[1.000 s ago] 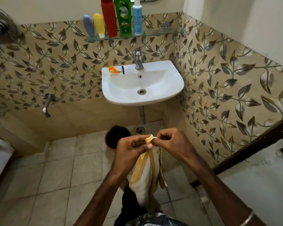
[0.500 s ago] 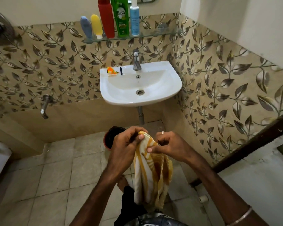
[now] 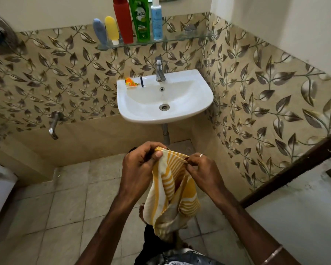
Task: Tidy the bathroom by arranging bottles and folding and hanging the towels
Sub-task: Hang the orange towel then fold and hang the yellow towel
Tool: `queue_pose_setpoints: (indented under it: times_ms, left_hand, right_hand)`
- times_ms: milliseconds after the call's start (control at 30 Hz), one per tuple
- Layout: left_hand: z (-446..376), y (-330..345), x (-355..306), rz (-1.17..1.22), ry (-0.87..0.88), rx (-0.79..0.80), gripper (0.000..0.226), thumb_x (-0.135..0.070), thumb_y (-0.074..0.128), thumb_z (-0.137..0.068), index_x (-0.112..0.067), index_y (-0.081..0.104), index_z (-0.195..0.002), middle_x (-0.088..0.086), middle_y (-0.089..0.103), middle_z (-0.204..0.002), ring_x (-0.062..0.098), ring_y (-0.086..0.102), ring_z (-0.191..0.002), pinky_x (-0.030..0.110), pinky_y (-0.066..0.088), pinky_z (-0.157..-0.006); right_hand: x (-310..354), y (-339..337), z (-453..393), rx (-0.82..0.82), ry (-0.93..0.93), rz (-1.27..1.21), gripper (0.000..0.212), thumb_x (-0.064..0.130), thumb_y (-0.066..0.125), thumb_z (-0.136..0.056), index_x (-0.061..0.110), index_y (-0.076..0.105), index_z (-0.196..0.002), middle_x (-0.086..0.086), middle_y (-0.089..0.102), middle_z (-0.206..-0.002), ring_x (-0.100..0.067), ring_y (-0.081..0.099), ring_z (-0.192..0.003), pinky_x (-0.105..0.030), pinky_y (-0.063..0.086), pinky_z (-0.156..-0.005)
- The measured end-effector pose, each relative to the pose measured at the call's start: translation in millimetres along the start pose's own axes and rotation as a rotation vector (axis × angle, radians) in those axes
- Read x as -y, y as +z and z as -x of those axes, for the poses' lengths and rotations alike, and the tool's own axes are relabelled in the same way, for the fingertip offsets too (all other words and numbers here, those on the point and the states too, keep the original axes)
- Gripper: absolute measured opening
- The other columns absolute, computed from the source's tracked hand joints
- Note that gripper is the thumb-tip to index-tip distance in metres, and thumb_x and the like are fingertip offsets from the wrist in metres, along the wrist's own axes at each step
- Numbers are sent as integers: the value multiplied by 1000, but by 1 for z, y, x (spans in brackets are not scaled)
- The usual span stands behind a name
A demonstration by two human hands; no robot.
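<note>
— What are the hands doing?

— The left hand [image 3: 139, 169] grips the top edge of the yellow-and-white striped towel [image 3: 172, 196]; the right hand [image 3: 203, 171] pinches the same edge just beside it. The towel hangs bunched below them, above the tiled floor [image 3: 65, 203].

— And the bottles?

— Five stand on the glass shelf [image 3: 180, 38] above the white sink [image 3: 164, 98]: blue tube [image 3: 99, 31], yellow tube [image 3: 112, 29], red bottle [image 3: 123, 22], green bottle [image 3: 140, 20], light-blue bottle [image 3: 156, 22].

Left hand [image 3: 139, 169] and right hand [image 3: 203, 172] pinching striped towel [image 3: 172, 196], below sink [image 3: 180, 96]
</note>
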State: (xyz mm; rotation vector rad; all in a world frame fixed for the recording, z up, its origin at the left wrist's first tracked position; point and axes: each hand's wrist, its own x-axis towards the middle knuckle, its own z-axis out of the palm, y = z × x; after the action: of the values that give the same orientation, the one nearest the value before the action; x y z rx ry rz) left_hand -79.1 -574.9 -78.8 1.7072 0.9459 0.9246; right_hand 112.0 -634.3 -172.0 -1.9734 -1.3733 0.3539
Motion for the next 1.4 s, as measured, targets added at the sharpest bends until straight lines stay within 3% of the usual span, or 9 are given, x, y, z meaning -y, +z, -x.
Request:
queue_pose_setpoints:
  times_ms: [167,333,500,600,700,800,1067,1267,1400]
  left_hand:
    - [0,-2,-5,5,7,8,26,-3,60,-95,-25,73,-93,-12,73,-86,10,70,-79,34,60,-63]
    - [-6,-10,-9,132,-101,-105,28,-1,55,-96,-21,73,-89,-7,72,-80,5,68,-72,23,54,-53]
    - [-13,-14,-9,150,-99,-185,28,1,55,-95,-21,73,-89,1,71,-83,9,66,-73,23,56,-58]
    - [-12,-11,-9,188,-116,-217,28,0,55,-96,-21,73,-90,7,70,-87,10,65,-73,21,54,-55]
    - [-11,-9,-10,215,-126,-220,27,0,55,-97,-20,73,-91,7,70,-86,10,67,-71,20,53,-53]
    - [-8,-4,-11,199,-106,-184,27,-2,55,-97,-22,73,-92,7,72,-90,11,69,-74,20,54,-53]
    - [-17,-16,-8,216,-126,-258,26,-3,56,-97,-21,74,-91,4,72,-85,13,66,-76,21,54,-58]
    - [-20,-20,-5,284,-160,-286,25,-4,54,-99,-18,72,-90,-4,70,-76,7,64,-68,20,52,-52]
    - [-29,-21,6,418,-262,-396,27,-4,52,-99,-19,71,-87,1,64,-81,12,58,-73,22,53,-61]
  right_hand:
    - [-4,7,1,-84,116,-77,16,15,68,-87,13,79,-99,0,74,-93,-13,67,-82,-31,56,-75]
    - [-9,-3,-1,167,314,-696,19,12,63,-88,11,77,-74,-2,72,-74,-13,65,-73,-35,51,-72]
    - [-16,-3,7,376,107,-610,33,37,77,-77,6,69,-72,-8,63,-70,-14,56,-69,-34,44,-67]
    - [-21,-4,4,361,28,-368,18,37,83,-77,23,73,-71,7,64,-75,-7,57,-69,-30,47,-66]
    - [-26,0,1,251,-25,-73,11,29,77,-84,18,78,-87,13,65,-81,-7,59,-72,-26,46,-66]
    - [-34,8,-2,29,63,71,14,22,67,-90,11,76,-88,-2,67,-81,-17,62,-75,-32,45,-65]
    - [-34,8,-3,79,421,-685,12,11,69,-91,2,77,-88,-18,75,-89,-20,68,-81,-36,54,-79]
    - [-39,0,-6,-4,88,-123,12,10,67,-92,13,76,-99,3,70,-93,-8,64,-83,-23,52,-75]
    - [-30,-11,-10,50,247,-498,21,0,67,-90,15,77,-100,2,75,-99,-14,70,-97,-26,57,-85]
